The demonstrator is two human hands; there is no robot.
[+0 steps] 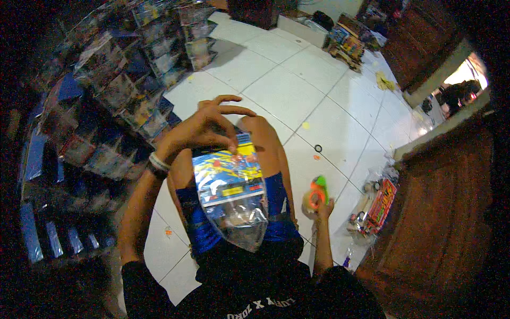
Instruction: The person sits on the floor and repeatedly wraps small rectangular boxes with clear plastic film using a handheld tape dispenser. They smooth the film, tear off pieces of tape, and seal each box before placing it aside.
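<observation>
My left hand (pixel 210 126) reaches over my knees and pinches the upper part of a clear plastic packet between thumb and finger, its other fingers stretched out. The packet has a blue and yellow printed card (pixel 229 173) at the top, and its see-through lower part (pixel 240 226) hangs over my lap. What the clear part contains is too blurred to tell. Off to the right, my right hand (pixel 325 206) grips an orange and green tape dispenser (pixel 317 192) above the floor tiles. Motion blur softens the dispenser.
Many packed plastic packets (pixel 119 93) stand in rows at the left. A red box (pixel 381 208) among clear wrapping lies at the right, beside a brown wooden door (pixel 430 212). A black ring (pixel 318 148) and small scraps dot the white tiled floor (pixel 297 87). A yellow cloth (pixel 384 81) lies farther back.
</observation>
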